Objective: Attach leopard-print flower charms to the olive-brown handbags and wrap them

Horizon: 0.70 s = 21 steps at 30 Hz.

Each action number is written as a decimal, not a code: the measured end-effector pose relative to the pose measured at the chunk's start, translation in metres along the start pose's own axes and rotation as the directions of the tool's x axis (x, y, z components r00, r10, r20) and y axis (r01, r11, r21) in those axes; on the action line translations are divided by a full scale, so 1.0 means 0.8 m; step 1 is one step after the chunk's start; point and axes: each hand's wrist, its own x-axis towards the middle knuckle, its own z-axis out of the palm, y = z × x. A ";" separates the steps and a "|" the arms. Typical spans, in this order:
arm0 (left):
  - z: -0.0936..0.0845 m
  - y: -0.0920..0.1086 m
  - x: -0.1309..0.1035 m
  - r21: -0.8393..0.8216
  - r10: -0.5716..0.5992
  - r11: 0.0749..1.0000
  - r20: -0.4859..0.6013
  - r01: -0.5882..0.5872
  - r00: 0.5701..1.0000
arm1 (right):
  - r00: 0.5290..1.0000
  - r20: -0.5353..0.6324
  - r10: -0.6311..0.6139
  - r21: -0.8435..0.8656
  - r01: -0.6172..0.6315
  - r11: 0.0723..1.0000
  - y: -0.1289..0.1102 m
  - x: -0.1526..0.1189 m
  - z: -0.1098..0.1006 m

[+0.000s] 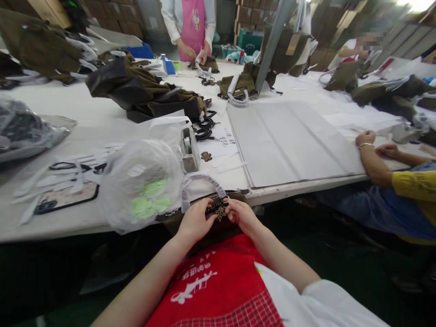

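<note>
A dark olive bag (173, 222) lies at the table's front edge against my red apron, its handle (204, 178) wrapped in pale film and standing up. My left hand (196, 219) rests on the bag's top, thumb and fingers bent around its dark edge. Just to its right, my right hand (242, 216) pinches a metal ring by the handle's right end. A brown flower-shaped charm (220, 212) hangs between the two hands. Another such charm (206, 156) lies on the table beyond them.
Left of my hands sit a clear plastic bag with green pieces (150, 181), a phone (66, 198) and a tape dispenser (189, 150). Grey sheets (293, 141) cover the table on the right. More olive bags (146, 91) lie behind; a pole (272, 45) rises there. Other people stand or sit around.
</note>
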 end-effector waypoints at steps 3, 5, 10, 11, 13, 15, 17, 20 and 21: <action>0.002 0.001 -0.002 0.061 0.016 0.998 -0.001 -0.016 1.000 | 0.996 -0.046 -0.071 -0.166 0.062 0.984 0.009 -0.006 -0.002; 0.003 0.001 -0.001 0.058 0.031 0.998 -0.005 -0.031 1.000 | 0.991 -0.055 -0.122 -0.330 0.098 0.939 0.012 -0.010 -0.004; 0.009 0.010 -0.008 0.050 0.007 0.999 0.109 -0.013 0.994 | 0.986 -0.019 -0.166 -0.596 0.122 0.793 0.015 -0.017 -0.006; 0.011 0.012 -0.010 0.059 -0.002 0.998 0.130 -0.006 0.992 | 0.983 -0.011 -0.181 -0.619 0.136 0.774 0.015 -0.017 -0.005; 0.012 0.015 -0.013 0.083 -0.007 0.997 0.159 -0.006 0.987 | 0.977 0.023 -0.212 -0.662 0.174 0.729 0.013 -0.018 -0.003; 0.009 0.015 -0.015 0.097 0.004 0.995 0.181 -0.022 0.984 | 0.972 0.054 -0.228 -0.688 0.202 0.697 0.008 -0.019 -0.004; 0.003 0.012 -0.016 0.090 0.015 0.995 0.195 -0.033 0.981 | 0.962 0.061 -0.264 -0.689 0.232 0.687 -0.004 -0.018 -0.011; -0.010 0.012 -0.017 0.091 0.000 0.996 0.195 -0.018 0.981 | 0.892 0.014 -0.451 -0.719 0.322 0.616 -0.034 -0.005 -0.028; -0.013 0.013 -0.018 0.095 -0.008 0.995 0.192 -0.011 0.981 | 0.852 -0.002 -0.524 -0.756 0.342 0.559 -0.047 0.004 -0.034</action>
